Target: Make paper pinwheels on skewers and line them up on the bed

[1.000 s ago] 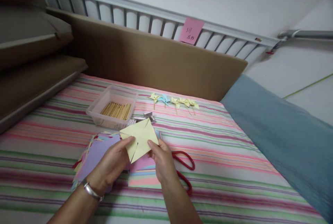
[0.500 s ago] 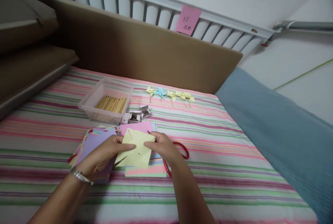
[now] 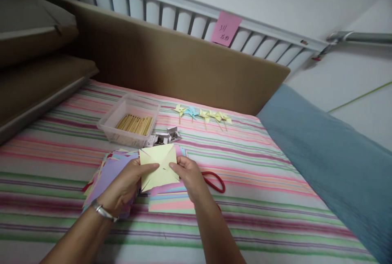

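A pale yellow square of paper (image 3: 159, 155) is held up between my two hands, with slits running in from its corners and a small dark mark near the middle. My left hand (image 3: 133, 176) pinches its left side, thumb on top. On the right side, my right hand (image 3: 188, 174) pinches it the same way. Below lie a stack of coloured paper with purple on top (image 3: 112, 170) and a second stack of coloured sheets (image 3: 171, 202). Red-handled scissors (image 3: 216, 182) lie beside my right wrist, their blades hidden.
Behind the stacks stands a clear plastic box (image 3: 105, 127) of wooden sticks (image 3: 134, 124). Small open boxes (image 3: 162, 138) of metal bits sit beside it. Several paper pinwheels (image 3: 191, 112) lie farther back, before a brown board (image 3: 183, 68). A striped cloth (image 3: 260, 198) covers the surface.
The yellow paper has turned and levelled so its slits show more clearly. Both hands still grip it at its sides. The whole view has shifted slightly.
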Tool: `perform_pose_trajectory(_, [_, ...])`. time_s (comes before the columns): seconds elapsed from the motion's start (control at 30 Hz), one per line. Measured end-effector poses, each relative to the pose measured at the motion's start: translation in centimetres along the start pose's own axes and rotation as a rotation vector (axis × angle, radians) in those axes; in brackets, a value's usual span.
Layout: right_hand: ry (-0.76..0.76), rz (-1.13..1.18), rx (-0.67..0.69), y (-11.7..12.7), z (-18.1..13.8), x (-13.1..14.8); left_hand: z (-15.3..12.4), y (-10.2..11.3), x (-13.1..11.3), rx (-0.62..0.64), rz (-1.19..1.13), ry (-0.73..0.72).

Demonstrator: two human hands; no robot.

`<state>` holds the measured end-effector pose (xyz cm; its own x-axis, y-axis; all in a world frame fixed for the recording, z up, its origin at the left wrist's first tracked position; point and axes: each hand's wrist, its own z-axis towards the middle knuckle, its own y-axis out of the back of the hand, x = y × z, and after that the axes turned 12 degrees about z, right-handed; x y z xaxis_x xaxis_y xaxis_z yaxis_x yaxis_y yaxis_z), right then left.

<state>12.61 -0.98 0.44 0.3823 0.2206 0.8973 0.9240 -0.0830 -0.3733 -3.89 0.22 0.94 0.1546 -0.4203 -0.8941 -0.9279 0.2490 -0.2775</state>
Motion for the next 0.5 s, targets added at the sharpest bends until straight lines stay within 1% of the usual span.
perform_pose_trajectory(0.1, [-0.002, 0.0, -0.011, -0.07, 0.03, -0.14, -0.06, -0.03, 0.24, 0.022, 0.004, -0.02])
perform_pose_trajectory(0.27, [-0.008, 0.003, -0.015, -0.08, 0.04, -0.4, 0.0, -0.01, 0.52, -0.014, 0.02, -0.015])
perform_pose_trajectory(0.37, [-0.007, -0.001, -0.017, -0.1, 0.03, -0.48, 0.08, 0.03, 0.66, -0.001, 0.007, -0.017])
perform_pose_trajectory(0.5, [0.055, -0.043, -0.041, -0.22, -0.07, -0.29, -0.06, -0.14, 0.41, -0.019, -0.018, -0.035])
